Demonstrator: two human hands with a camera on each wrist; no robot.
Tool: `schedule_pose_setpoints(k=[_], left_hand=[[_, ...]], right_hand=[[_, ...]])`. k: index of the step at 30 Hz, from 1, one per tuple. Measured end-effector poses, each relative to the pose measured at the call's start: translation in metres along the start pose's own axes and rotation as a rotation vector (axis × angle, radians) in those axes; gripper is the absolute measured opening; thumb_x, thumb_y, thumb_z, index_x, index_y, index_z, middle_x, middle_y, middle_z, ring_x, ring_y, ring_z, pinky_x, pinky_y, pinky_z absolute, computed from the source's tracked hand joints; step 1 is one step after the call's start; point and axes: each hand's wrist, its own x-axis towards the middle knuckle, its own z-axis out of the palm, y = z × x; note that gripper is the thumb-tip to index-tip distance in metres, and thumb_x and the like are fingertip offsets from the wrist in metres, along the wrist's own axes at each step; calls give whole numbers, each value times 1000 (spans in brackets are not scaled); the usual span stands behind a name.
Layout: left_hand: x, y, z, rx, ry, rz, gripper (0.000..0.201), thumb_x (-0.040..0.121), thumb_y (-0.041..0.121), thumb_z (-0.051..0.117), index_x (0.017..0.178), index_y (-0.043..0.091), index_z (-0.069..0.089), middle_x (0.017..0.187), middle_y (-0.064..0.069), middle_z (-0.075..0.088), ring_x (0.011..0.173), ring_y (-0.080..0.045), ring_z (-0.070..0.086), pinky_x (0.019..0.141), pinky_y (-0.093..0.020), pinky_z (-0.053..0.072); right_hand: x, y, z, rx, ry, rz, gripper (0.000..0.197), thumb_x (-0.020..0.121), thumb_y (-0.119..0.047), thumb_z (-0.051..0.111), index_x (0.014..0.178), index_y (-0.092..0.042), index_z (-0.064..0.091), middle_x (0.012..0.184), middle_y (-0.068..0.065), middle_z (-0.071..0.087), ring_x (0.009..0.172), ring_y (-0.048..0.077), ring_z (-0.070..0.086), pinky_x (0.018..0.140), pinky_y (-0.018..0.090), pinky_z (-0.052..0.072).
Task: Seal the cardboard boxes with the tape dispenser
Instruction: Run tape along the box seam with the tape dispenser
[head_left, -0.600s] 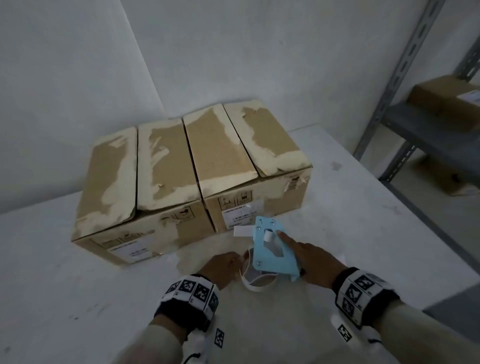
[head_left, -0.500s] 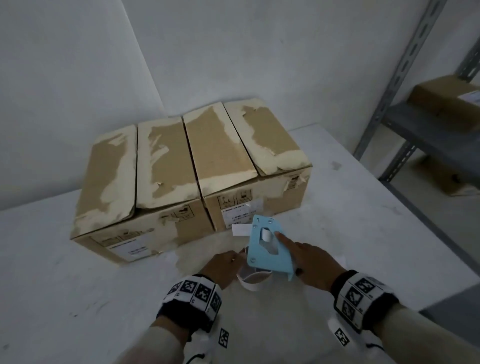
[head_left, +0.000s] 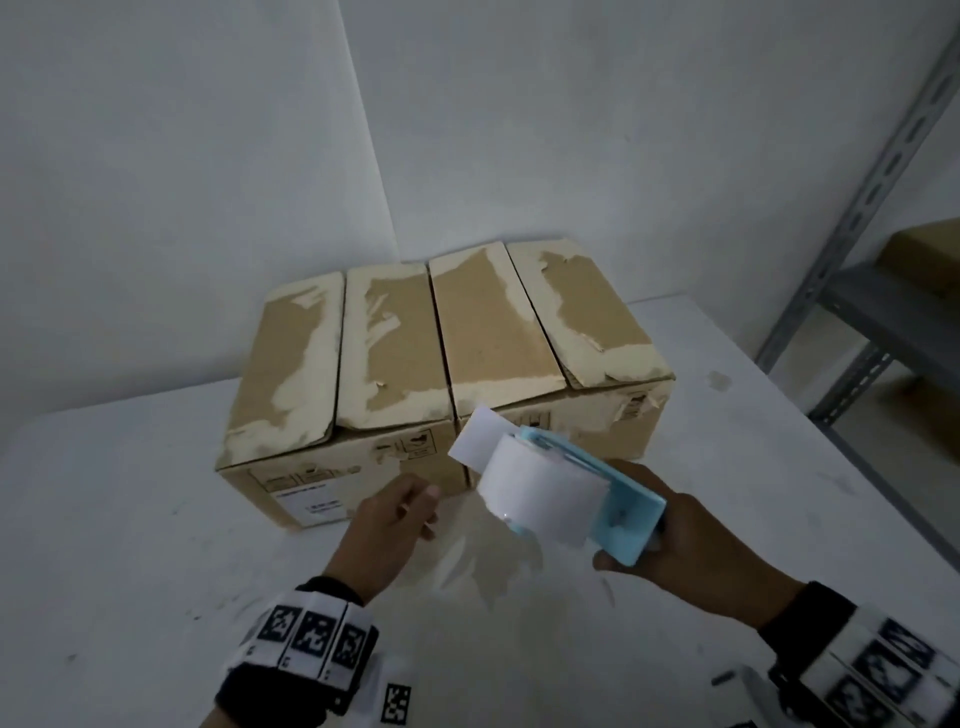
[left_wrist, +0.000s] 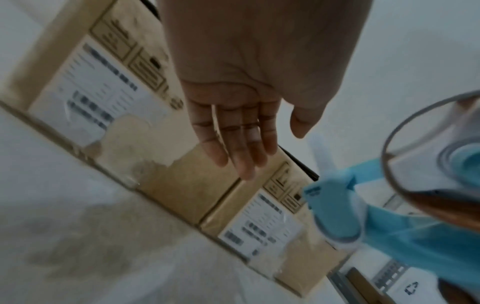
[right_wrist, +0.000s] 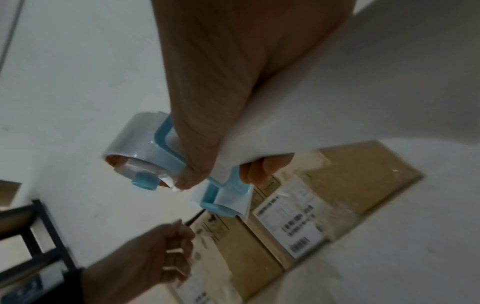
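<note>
Two brown cardboard boxes stand side by side on the white table, the left box and the right box, flaps down with torn pale patches on top. A light blue tape dispenser with a pale tape roll hangs above the table in front of the right box. My right hand grips its handle, and a loose tape end sticks out toward the boxes. My left hand hovers left of the dispenser, fingers straight, holding nothing. The right wrist view shows my thumb and fingers wrapped round the dispenser.
White walls meet in a corner close behind the boxes. A grey metal shelf rack stands at the right with another cardboard box on it. The table's right edge runs diagonally below the rack.
The dispenser lay on the table under both hands; now my right hand has lifted it up toward the boxes. My left hand has let go and opened.
</note>
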Motion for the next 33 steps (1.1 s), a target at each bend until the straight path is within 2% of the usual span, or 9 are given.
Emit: schedule_pose_setpoints(k=[4,7,9,13,18,24,27,30,33], left_hand=[[3,5,-33,58,168,55,21,90,20,53,70,22,51,71,-6,62,69,-24,62,66,-36,47],[10,7,-63,74,370,105,14,88,18,57,75,20,53,75,-2,60,71,-22,57,59,-24,43],[22,2,-82,162,465,63,8,87,20,59,93,14,58,94,-7,61,88,-25,57,70,-31,45],[50,-19,-114,394,515,-118,45,87,26,57,128,8,47,135,-17,44,122,-37,41,100,-46,33],[84,-40,-138,314,384,-318,63,91,33,50,143,11,23,150,-15,25,131,-37,34,106,-47,31],[104,-56,-137,299,241,-420,74,90,47,46,146,14,11,141,-20,41,123,-37,45,99,-42,35],[98,-59,-134,341,219,-426,76,89,51,42,146,14,8,143,-17,39,123,-35,46,99,-42,35],[78,-61,-125,340,232,-443,79,86,58,41,145,17,8,142,-15,39,120,-35,48,97,-44,38],[44,-55,-109,328,243,-476,82,84,62,40,145,19,5,143,-13,36,119,-35,49,96,-43,40]], right_hand=[[19,-25,5,174,-16,-56,65,47,-42,85,102,-28,54,89,-12,68,82,5,65,70,20,54],[38,-44,10,215,-2,-104,42,47,-45,81,82,-31,63,73,-10,70,63,4,63,55,18,50],[51,-58,13,207,22,-147,48,48,-59,79,80,-25,65,71,-4,72,58,11,65,50,23,52],[76,-75,18,273,62,-213,52,52,-64,74,75,-19,62,57,9,64,48,16,58,48,25,49],[111,-74,25,383,116,-167,63,42,-61,82,82,-15,65,66,16,62,47,18,54,45,28,46],[141,-75,30,381,146,-115,67,39,-66,79,77,-12,66,68,8,67,49,13,56,46,22,47],[154,-72,34,376,150,-94,74,39,-68,78,84,-11,65,70,4,69,51,11,56,48,21,48],[162,-72,41,381,153,-87,59,41,-71,74,72,-21,71,69,8,64,51,9,56,48,20,48],[168,-67,49,398,170,-58,65,39,-73,74,74,-18,70,65,1,67,49,6,57,45,19,47]])
